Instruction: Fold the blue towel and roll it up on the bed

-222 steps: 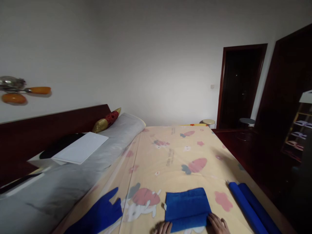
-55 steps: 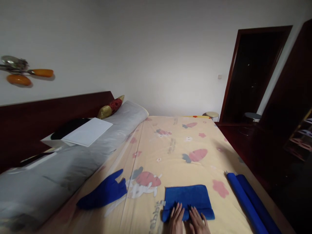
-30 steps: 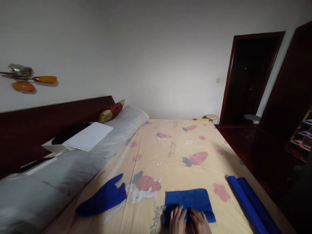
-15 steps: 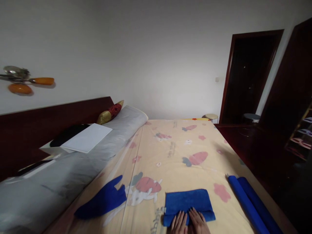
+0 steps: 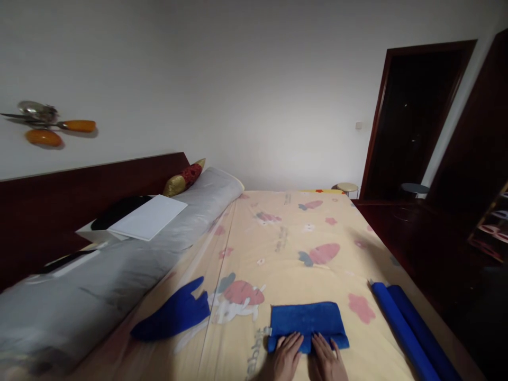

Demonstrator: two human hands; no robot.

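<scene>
The forearms are cut off by the lower edge, and the hands cover part of the rolled near edge of the blue cloth (image 5: 305, 316); the thumbs are hard to make out. The two rolls (image 5: 400, 328) run out of view at the bottom, and the dark rack (image 5: 492, 233) is cropped at the right. The left hand (image 5: 288, 355) and right hand (image 5: 328, 357) lie side by side, palms down, fingers stretched forward onto the cloth, which rests on the bed (image 5: 238, 349). Whether either pinches it, I cannot tell.
</scene>
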